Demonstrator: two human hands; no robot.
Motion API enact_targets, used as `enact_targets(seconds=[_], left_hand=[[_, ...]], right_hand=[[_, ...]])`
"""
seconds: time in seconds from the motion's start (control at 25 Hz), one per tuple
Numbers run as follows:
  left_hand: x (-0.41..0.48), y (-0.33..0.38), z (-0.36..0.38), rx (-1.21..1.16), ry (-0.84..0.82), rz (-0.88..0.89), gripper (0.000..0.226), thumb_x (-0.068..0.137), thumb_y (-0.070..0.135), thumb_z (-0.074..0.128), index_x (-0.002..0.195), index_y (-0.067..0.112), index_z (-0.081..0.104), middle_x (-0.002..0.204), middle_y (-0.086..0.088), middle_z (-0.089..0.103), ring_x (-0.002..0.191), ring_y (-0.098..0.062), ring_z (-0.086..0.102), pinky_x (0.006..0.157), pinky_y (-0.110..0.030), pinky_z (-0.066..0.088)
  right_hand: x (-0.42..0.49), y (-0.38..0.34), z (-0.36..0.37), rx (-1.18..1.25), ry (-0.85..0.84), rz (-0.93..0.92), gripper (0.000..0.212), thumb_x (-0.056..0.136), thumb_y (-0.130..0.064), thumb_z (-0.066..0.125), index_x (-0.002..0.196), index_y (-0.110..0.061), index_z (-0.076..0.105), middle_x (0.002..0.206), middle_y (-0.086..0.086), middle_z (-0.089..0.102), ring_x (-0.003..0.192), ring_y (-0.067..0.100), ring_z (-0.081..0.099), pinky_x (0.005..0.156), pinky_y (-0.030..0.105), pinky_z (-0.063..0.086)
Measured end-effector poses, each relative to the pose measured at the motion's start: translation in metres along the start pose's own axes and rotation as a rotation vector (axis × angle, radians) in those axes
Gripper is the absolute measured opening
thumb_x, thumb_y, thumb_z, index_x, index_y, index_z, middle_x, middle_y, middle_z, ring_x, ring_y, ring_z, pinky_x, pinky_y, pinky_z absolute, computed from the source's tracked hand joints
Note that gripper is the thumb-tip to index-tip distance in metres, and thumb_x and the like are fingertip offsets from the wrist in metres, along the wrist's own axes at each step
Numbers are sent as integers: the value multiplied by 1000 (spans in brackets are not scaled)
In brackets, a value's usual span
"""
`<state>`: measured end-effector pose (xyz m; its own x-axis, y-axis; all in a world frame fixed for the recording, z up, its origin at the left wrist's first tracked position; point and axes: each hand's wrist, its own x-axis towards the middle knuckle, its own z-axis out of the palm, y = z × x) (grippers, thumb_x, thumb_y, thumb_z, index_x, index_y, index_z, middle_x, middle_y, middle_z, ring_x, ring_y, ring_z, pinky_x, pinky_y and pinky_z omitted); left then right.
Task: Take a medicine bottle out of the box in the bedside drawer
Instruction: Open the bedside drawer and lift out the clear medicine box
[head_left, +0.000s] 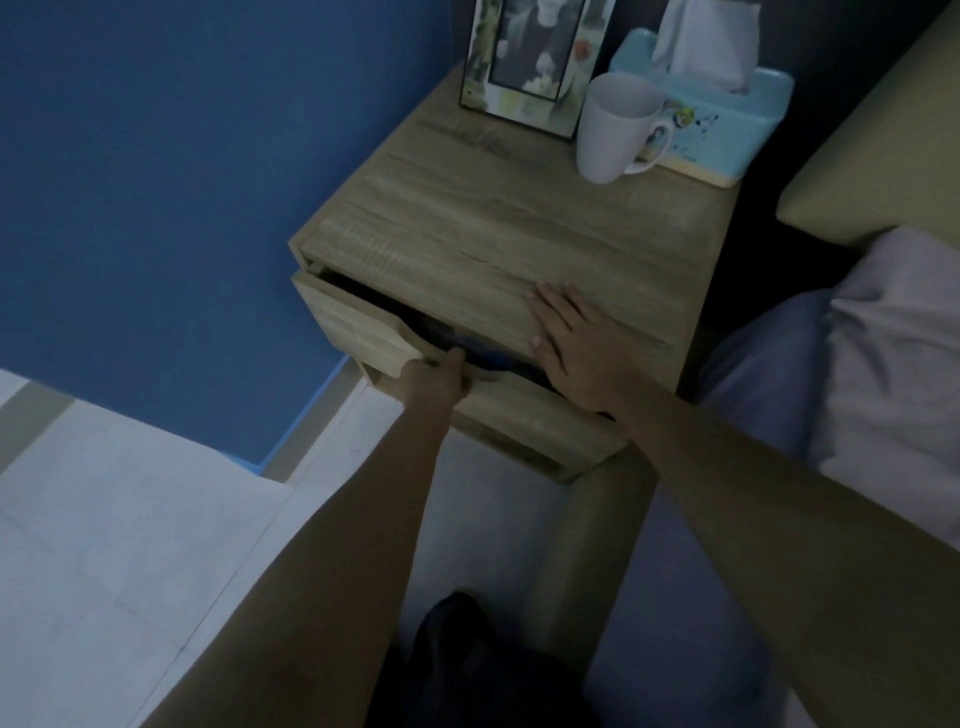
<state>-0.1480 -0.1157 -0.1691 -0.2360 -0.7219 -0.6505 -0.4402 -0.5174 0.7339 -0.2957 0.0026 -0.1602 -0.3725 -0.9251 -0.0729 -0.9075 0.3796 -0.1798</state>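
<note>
A wooden bedside table stands against a blue wall. Its top drawer is pulled out a little, leaving a dark gap. In that gap a blue thing shows, perhaps the box; no medicine bottle is visible. My left hand grips the notch in the drawer front, thumb over its edge. My right hand lies flat, fingers spread, on the front of the table top above the drawer.
At the back of the table top stand a picture frame, a white mug and a light blue tissue box. A bed with a grey pillow is on the right. Pale floor tiles lie at the left.
</note>
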Motion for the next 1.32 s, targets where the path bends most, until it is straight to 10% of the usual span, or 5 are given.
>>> enact_targets(seconds=[0.12, 0.32, 0.48, 0.64, 1.32], left_hand=[[-14, -22, -20, -91, 39, -72, 25, 81, 26, 67, 91, 7, 54, 95, -10, 60, 95, -28, 64, 91, -42, 54], [-36, -51, -49, 171, 382, 192, 115, 65, 24, 81, 147, 14, 1, 156, -12, 9, 142, -32, 16, 116, -47, 23], [-37, -78, -80, 920, 400, 707, 100, 79, 38, 63, 148, 15, -4, 157, -8, -11, 144, -24, -11, 113, -45, -6], [-31, -90, -113, 1312, 331, 784, 76, 91, 56, 27, 148, 9, 9, 158, -10, 7, 142, -23, -11, 113, -39, -5], [3, -26, -94, 956, -96, 583, 69, 96, 47, 32, 148, 9, 6, 157, -14, 15, 142, -29, 21, 115, -43, 23]], right_hand=[[0, 2, 0, -24, -4, -18, 54, 100, -37, 18, 147, -12, 13, 158, 7, 16, 146, 26, 9, 119, 47, 15], [2, 0, -1, 4, -12, -5, 54, 99, -39, 18, 147, -16, 13, 158, 4, 15, 146, 24, 9, 119, 47, 14], [1, 0, -2, -12, 6, -5, 53, 99, -36, 21, 147, -14, 16, 158, 6, 18, 145, 25, 12, 118, 49, 17], [1, -4, -3, 10, 27, 14, 51, 100, -34, 23, 147, -13, 18, 157, 7, 20, 145, 26, 12, 118, 49, 17], [-77, -102, 21, 158, 130, 329, 60, 95, -37, 43, 144, -9, 23, 156, 13, 19, 143, 24, 20, 116, 43, 27]])
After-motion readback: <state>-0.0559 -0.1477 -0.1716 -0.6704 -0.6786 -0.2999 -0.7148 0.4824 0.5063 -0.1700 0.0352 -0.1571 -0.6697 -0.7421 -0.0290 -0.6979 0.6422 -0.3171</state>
